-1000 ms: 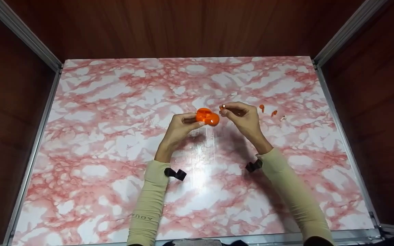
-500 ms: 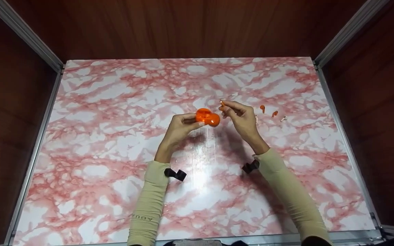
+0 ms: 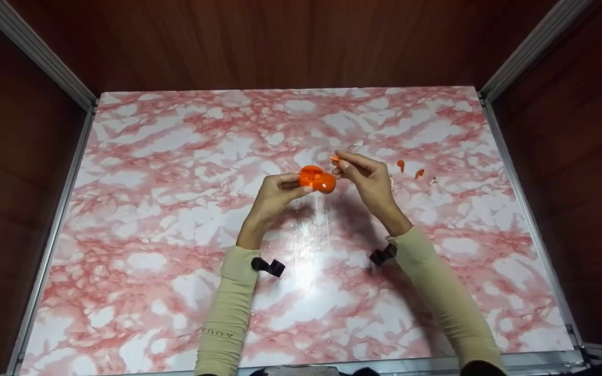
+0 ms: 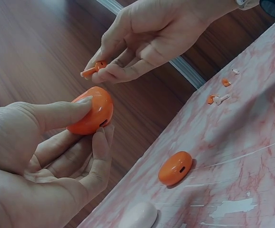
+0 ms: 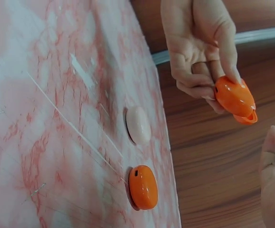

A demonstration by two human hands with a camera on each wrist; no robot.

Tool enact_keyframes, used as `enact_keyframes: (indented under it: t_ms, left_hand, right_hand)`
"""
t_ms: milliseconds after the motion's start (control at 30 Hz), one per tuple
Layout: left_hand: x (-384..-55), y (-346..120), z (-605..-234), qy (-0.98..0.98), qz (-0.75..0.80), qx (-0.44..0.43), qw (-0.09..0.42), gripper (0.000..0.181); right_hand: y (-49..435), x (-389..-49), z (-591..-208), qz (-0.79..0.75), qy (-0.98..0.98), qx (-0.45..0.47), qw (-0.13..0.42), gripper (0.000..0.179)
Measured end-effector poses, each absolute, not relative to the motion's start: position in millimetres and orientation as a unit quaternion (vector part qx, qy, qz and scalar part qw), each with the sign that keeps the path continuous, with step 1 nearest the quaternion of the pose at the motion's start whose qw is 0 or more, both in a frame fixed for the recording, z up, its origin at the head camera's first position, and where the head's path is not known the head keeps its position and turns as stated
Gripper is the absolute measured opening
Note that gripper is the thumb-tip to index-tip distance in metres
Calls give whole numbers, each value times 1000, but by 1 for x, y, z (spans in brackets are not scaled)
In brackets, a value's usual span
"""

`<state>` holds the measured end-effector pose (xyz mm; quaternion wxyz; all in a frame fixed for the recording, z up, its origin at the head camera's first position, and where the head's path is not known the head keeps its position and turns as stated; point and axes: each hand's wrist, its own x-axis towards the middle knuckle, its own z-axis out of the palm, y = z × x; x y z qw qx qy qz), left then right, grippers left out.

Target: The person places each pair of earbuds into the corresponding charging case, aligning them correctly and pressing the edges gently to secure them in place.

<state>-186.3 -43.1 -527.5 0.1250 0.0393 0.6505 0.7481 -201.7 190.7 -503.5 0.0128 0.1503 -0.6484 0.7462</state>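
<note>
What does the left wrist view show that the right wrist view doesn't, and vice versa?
Only left wrist: loose orange earbuds and white earbuds on the table, plus a black wrist device.

Only right wrist: the whole white case, which the left view cuts off, and the open lid of the held orange case.

Both: the left hand holding that case, the right hand pinching an orange earbud, a second orange case on the table.
</note>
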Motion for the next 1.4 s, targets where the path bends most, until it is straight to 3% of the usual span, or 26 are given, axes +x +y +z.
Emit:
enact_keyframes:
  t_ms: [267,733,1033,1400]
  left_hand:
    - [-185,-44,-528,648,750,40,125,34]
    - [-187,-42,-528,647,752,32,126,33]
    - [-187,-43,-530,641,756,42,127,33]
    - [-187,-39,-527,639,757,45,132,32]
  right_hand:
    - [189,-204,-504,781,-612,121,10,39]
    - [189,-209,-502,808,-585,69,25,31]
    - [189,-210,-500,879,-470,82,-22,36]
    - [191,-212,-489,860,-503,51,-62,44]
